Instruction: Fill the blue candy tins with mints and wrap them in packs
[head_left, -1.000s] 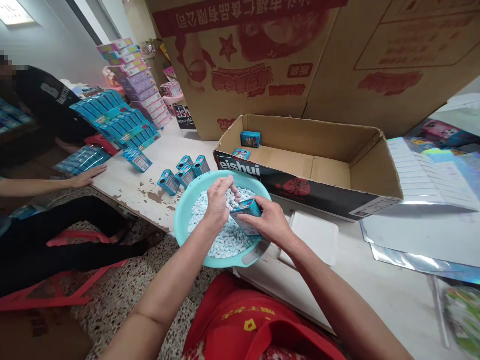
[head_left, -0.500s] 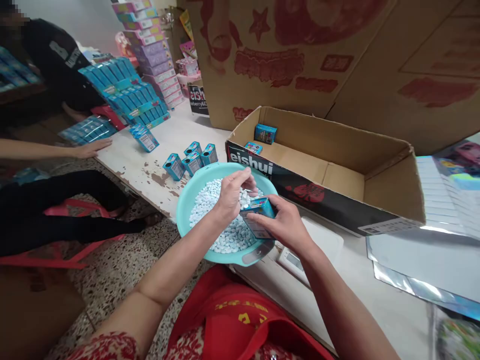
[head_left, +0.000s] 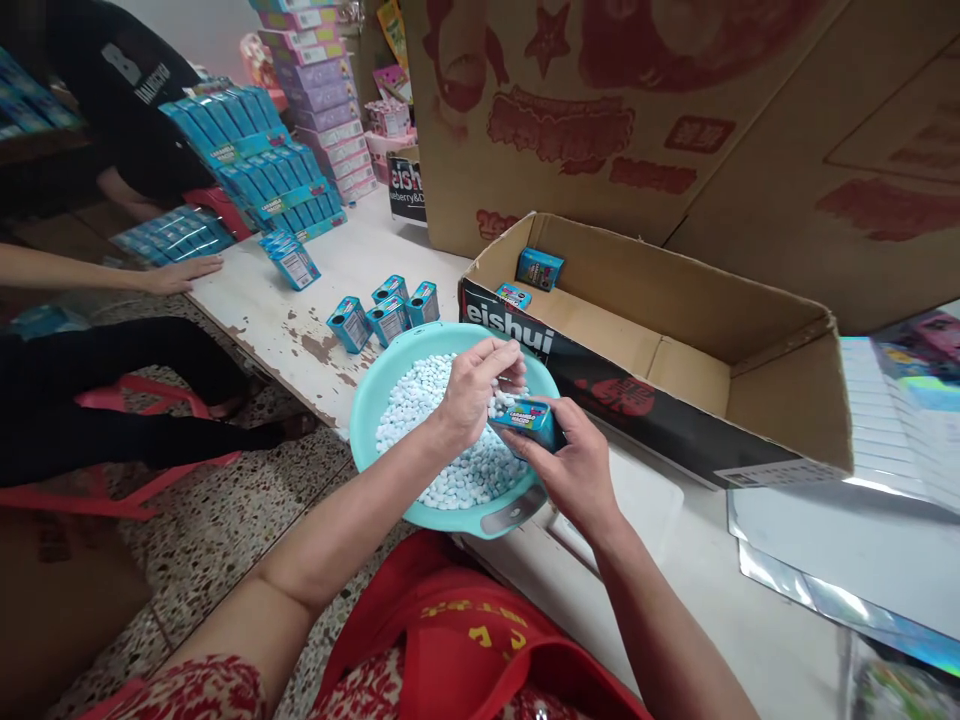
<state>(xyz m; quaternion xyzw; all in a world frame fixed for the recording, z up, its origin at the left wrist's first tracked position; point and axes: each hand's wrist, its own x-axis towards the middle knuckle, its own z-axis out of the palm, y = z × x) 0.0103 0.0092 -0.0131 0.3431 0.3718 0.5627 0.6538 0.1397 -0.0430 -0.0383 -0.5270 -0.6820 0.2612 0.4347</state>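
Observation:
A teal basin [head_left: 375,400] full of small white-blue candies [head_left: 442,450] sits on a scale at the table's front edge. My right hand [head_left: 574,465] grips a small blue tin box [head_left: 529,418] over the basin. My left hand [head_left: 476,385] is bunched at the box's mouth, fingers pinched on several candies. Three open blue tins [head_left: 386,315] stand just behind the basin on the table.
An open cardboard tray [head_left: 780,400] with two blue tins inside lies to the right of the basin. Large cartons stand behind it. Stacks of blue and purple boxes [head_left: 262,170] fill the far left. Another person's hand [head_left: 176,275] rests on the worn table edge.
My right hand has tilted the blue tin flatter, its label now facing up. My left hand stays at its opening. The view has shifted slightly.

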